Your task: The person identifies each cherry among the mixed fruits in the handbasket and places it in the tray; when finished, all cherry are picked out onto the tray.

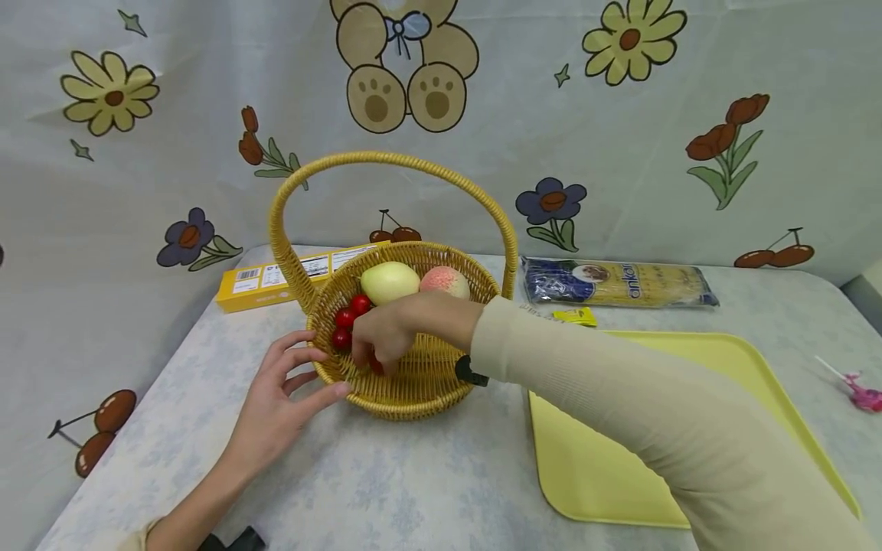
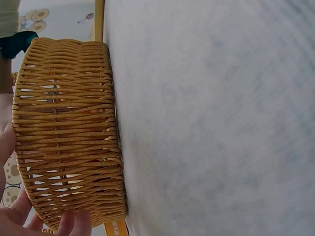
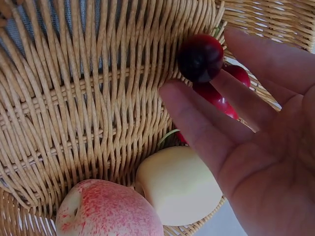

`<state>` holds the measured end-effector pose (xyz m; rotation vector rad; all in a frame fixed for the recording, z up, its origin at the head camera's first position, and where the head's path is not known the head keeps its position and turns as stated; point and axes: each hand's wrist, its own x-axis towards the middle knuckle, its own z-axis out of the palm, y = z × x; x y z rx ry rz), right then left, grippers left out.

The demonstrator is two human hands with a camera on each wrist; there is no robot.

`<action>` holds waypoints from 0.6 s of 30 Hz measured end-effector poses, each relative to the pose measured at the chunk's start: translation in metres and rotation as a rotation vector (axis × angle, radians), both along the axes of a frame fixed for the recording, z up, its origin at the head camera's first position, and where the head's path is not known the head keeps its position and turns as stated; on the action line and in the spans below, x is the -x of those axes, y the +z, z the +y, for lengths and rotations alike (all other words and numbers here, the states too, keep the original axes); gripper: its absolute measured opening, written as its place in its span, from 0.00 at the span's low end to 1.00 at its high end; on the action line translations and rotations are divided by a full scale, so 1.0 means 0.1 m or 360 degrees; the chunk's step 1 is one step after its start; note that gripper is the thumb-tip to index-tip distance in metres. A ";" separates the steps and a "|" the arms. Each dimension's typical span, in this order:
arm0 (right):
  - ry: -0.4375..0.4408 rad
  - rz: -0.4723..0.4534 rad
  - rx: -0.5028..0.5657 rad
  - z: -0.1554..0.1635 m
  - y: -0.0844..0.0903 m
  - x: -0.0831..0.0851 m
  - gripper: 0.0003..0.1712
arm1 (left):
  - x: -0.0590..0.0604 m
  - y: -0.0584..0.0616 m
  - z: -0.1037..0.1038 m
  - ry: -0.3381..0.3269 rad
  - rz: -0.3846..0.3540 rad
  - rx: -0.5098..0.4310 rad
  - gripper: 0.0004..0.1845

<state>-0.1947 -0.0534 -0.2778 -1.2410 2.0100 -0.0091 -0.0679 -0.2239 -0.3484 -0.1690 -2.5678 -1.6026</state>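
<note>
A wicker basket (image 1: 413, 375) with a tall arched handle (image 1: 393, 164) stands on the tabletop (image 1: 413, 482), just left of a yellow tray (image 1: 620, 474). The left hand (image 1: 282, 386) lies against the basket's outer wall, fingers straight and spread, thumb tip touching the weave; it grasps nothing. The right hand (image 1: 386, 329) reaches over the rim from the right, forearm in a cream sleeve (image 1: 620, 405), wrist bent downward into the basket. In the right wrist view its fingers (image 3: 197, 123) are extended and relaxed, a dark red cherry (image 3: 200, 57) at the fingertips; whether they touch it cannot be told. More cherries (image 1: 347, 315), a pale yellow fruit (image 1: 389, 282) and a peach (image 1: 445, 281) lie inside the basket. Behind it lie a yellow box (image 1: 276, 279) and a packet of pasta (image 1: 616, 283).
</note>
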 end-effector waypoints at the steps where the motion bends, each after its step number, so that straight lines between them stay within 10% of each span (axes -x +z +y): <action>1: 0.0009 0.0009 -0.0005 0.00 0.00 0.00 0.22 | 0.00 0.00 0.00 -0.0001 -0.0001 0.0005 0.20; 18: -0.0021 0.0022 0.0095 0.08 0.09 0.01 0.21 | 0.00 0.00 0.01 0.0003 -0.0003 0.0022 0.20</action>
